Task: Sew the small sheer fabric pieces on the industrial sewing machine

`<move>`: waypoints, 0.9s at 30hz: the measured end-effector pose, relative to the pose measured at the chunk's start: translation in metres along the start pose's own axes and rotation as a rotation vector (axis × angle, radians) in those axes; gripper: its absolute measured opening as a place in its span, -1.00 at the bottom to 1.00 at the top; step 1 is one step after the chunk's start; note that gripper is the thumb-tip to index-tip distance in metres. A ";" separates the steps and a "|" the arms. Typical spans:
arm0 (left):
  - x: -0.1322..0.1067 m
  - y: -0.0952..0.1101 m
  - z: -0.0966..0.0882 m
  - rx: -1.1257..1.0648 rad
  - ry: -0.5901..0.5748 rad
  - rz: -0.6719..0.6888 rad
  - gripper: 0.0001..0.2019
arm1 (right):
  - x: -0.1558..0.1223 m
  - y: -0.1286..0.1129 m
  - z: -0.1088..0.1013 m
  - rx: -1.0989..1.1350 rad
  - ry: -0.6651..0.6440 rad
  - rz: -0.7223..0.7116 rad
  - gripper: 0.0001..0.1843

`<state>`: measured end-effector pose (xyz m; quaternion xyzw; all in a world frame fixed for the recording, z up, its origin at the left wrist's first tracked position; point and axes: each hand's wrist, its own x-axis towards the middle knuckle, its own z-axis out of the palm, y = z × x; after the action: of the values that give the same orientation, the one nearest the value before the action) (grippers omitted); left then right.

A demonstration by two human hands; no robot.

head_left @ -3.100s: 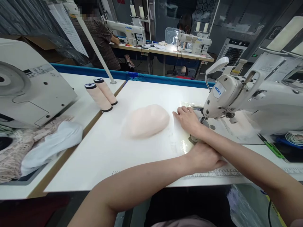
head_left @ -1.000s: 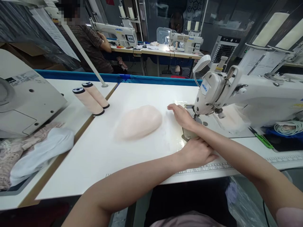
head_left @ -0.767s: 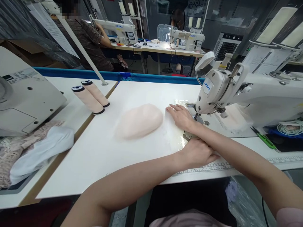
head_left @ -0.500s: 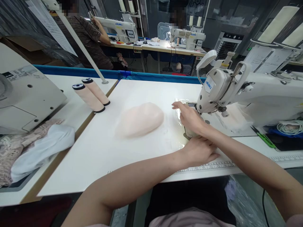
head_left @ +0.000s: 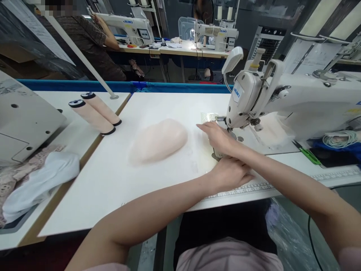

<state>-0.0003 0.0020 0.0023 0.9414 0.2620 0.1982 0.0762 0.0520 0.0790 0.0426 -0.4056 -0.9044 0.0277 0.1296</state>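
A: Why are both hands down flat like that?

B: To my eye they pin something thin. The right hand (head_left: pixel 218 138) lies palm down with fingers stretched, right at the foot of the sewing machine (head_left: pixel 254 98). The left hand (head_left: pixel 229 174) lies flat too, fingers loosely together, just behind the ruler strip (head_left: pixel 254 187) along the near edge. Neither grips anything.

A: And what is under them?

B: A thin sheet (head_left: pixel 200 156), nearly see-through, spread on the bench (head_left: pixel 118 177) between the needle and the near edge. Flat palms would keep it smooth and steady there.

A: The pink pad?

B: The pad (head_left: pixel 158 140) sits mid-bench, apart from both hands, probably parked within reach. The 2 thread cones (head_left: pixel 93 114) stand just past the seam at the bench's left edge. The green snips (head_left: pixel 307 155) lie beside the machine, toward the right edge.

A: What can't you make out?

B: The needle and foot are small and partly behind the right hand. The sheet's edges fade into the white top, so I cannot tell its outline, or whether it reaches under the foot. The left hand's fingertips tuck under the right forearm.
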 end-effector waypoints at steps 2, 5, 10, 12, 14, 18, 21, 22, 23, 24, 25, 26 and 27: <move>0.000 -0.001 0.000 -0.009 0.006 0.017 -0.66 | 0.023 -0.001 0.011 -0.010 -0.028 0.003 -0.28; 0.000 -0.002 0.001 -0.015 0.011 0.019 -0.60 | 0.035 0.002 0.020 -0.011 -0.076 -0.017 -0.22; 0.001 -0.001 0.005 -0.010 -0.005 -0.001 -0.64 | -0.006 0.003 -0.001 0.103 -0.074 -0.130 -0.17; 0.002 -0.001 0.006 -0.009 -0.007 -0.013 -0.63 | -0.036 0.003 -0.018 0.216 0.005 -0.009 -0.39; 0.002 0.001 0.006 -0.010 -0.013 -0.002 -0.61 | -0.071 0.005 -0.034 0.263 0.059 0.079 -0.68; 0.001 0.005 0.003 -0.013 0.025 0.125 -0.64 | -0.145 0.021 -0.051 0.238 0.181 0.200 -0.87; -0.002 0.009 0.001 -0.023 0.061 0.301 -0.62 | -0.187 0.038 -0.055 0.166 0.271 0.357 -0.88; -0.002 0.010 0.001 -0.022 0.059 0.356 -0.62 | -0.198 0.042 -0.055 0.140 0.280 0.397 -0.86; -0.003 0.011 0.000 -0.014 0.055 0.401 -0.63 | -0.206 0.046 -0.055 0.119 0.280 0.427 -0.83; -0.004 0.012 0.000 0.001 0.052 0.440 -0.64 | -0.212 0.049 -0.054 0.106 0.270 0.450 -0.78; -0.004 0.012 0.000 0.020 0.057 0.472 -0.65 | -0.218 0.051 -0.052 0.102 0.257 0.475 -0.74; -0.004 0.012 0.000 0.042 0.071 0.499 -0.65 | -0.223 0.052 -0.051 0.109 0.244 0.499 -0.70; -0.005 0.012 0.000 0.067 0.093 0.524 -0.66 | -0.228 0.052 -0.049 0.120 0.235 0.520 -0.66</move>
<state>0.0013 -0.0105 0.0041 0.9691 0.0189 0.2452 -0.0210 0.2473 -0.0580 0.0333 -0.6160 -0.7456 0.0663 0.2456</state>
